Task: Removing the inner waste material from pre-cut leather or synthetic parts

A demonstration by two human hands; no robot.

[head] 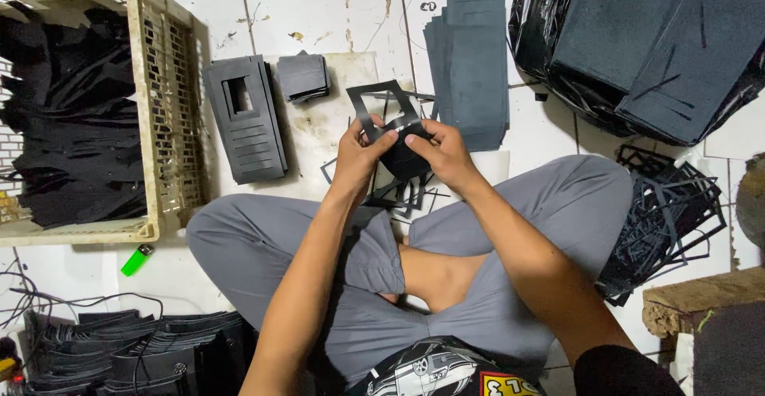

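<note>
Head view: both hands, left hand (360, 150) and right hand (441, 150), pinch a black foam piece (398, 153) right of the crate (163, 101); peeling its frame (381, 101) slowly should avoid tearing.

The person wears grey trousers (558, 205) and a black shirt (446, 372) with a picture of a car on the front. Both arms are bare, and so are the hands (398, 149).
</note>
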